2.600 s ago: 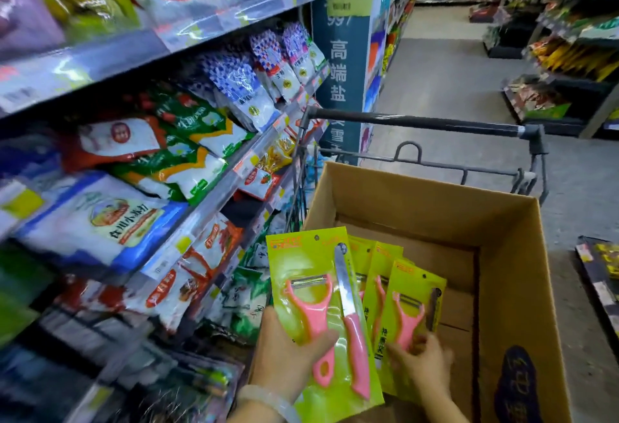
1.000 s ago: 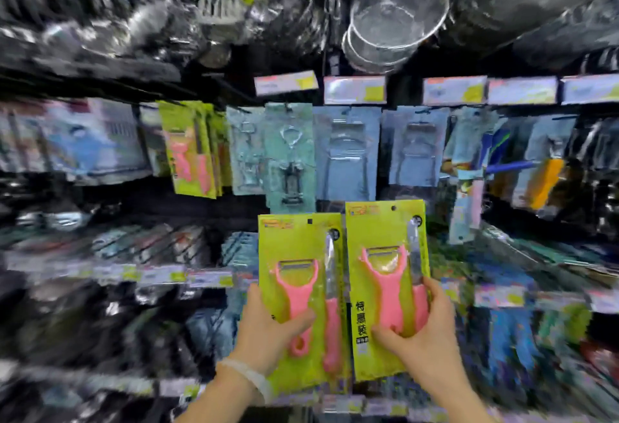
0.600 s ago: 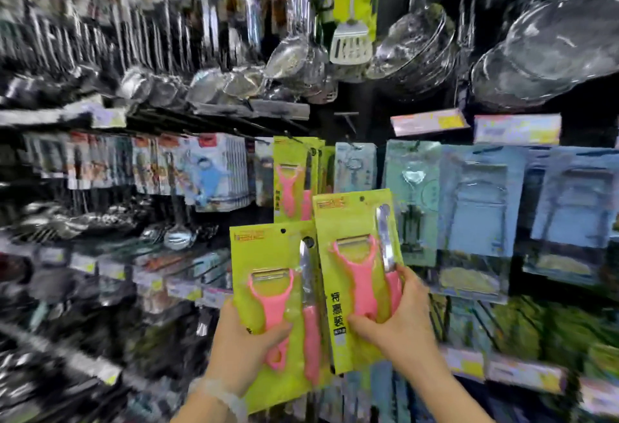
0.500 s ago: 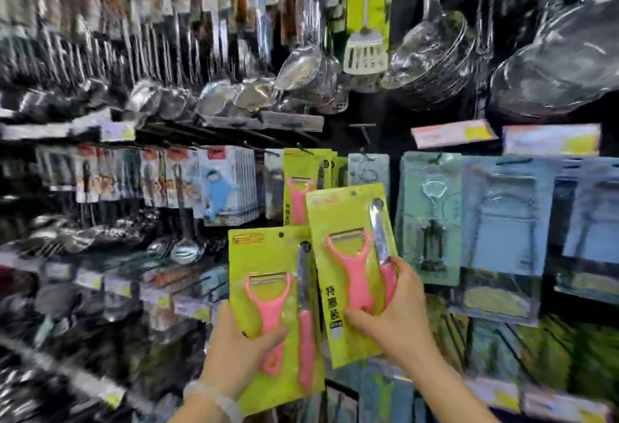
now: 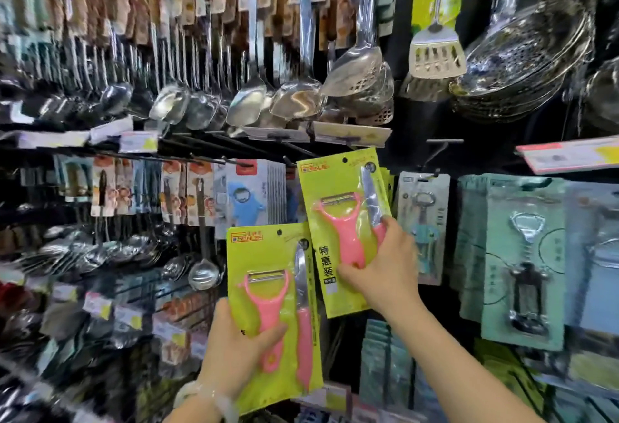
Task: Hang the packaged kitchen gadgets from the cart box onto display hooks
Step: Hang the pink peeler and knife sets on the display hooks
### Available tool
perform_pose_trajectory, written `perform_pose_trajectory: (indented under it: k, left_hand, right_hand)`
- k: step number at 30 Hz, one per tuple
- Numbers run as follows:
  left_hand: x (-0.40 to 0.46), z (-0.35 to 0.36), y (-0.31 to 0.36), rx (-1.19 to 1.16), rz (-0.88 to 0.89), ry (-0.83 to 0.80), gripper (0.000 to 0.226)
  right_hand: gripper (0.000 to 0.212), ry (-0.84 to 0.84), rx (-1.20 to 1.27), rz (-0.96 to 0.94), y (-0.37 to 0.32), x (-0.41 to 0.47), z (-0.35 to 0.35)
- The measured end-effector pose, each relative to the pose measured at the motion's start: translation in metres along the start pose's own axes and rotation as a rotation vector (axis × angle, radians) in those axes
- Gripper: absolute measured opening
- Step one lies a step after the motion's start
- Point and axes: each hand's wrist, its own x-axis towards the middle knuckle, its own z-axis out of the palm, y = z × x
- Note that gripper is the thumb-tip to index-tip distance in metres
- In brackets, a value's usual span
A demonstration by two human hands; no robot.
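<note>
My right hand (image 5: 382, 267) grips the upper peeler-and-knife pack (image 5: 345, 231) by its lower right part: the thumb lies across the front beneath the pink peeler handle, one fingertip presses the knife handle, and the other fingers curl behind the card. The pack's long axis runs up from my fingers, tipped a little to the left, so its hang hole (image 5: 345, 161) sits at the far end of the card, well above the grip.

That hole is what the next move turns on. It lies just below the price-tag rail (image 5: 348, 131), and more packs of the same lime-green kind (image 5: 388, 181) show behind the card's right edge, so I judge the matching display hook is straight behind the card's top. I cannot see the hook tip itself; the card hides it. The hole has to be brought level with that tip and the card pushed away from me.

My left hand (image 5: 239, 352) is lower and nearer to me, holding the second peeler-and-knife pack (image 5: 273, 308) with the thumb over the peeler handle and fingers behind the card. Its top edge sits beneath the upper pack's lower left corner, close to it. The right hand is plainly the nearer one to the hook, so it should go first.
</note>
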Motion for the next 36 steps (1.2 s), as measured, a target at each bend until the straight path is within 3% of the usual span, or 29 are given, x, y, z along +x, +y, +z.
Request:
perform_pose_trajectory:
  k: [9,20,27,30,33,36]
  left_hand:
    - [0.056,-0.009,-0.009,0.026,0.038,-0.062,0.052]
    - [0.091,-0.029,-0.022,-0.017,0.03,-0.146,0.054]
    - [0.093,-0.033,-0.019,-0.086,0.065,-0.214,0.043]
    - [0.094,-0.026,-0.017,-0.097,0.067,-0.271,0.044]
    - [0.093,-0.011,-0.014,-0.094,0.099,-0.312,0.044]
    - [0.087,0.01,-0.012,-0.102,0.121,-0.378,0.048]
  right_hand:
    - [0.105,0.092,-0.019,0.059,-0.004,-0.008,0.02]
    - [0.105,0.113,-0.083,0.289,0.003,0.027,0.059]
    - [0.104,0.052,-0.079,0.301,0.015,0.035,0.063]
    - [0.092,0.085,-0.029,0.208,0.013,0.019,0.056]
    - [0.081,-0.028,0.263,0.147,0.0,-0.006,0.043]
    - [0.102,-0.187,0.248,0.102,-0.012,-0.025,0.035]
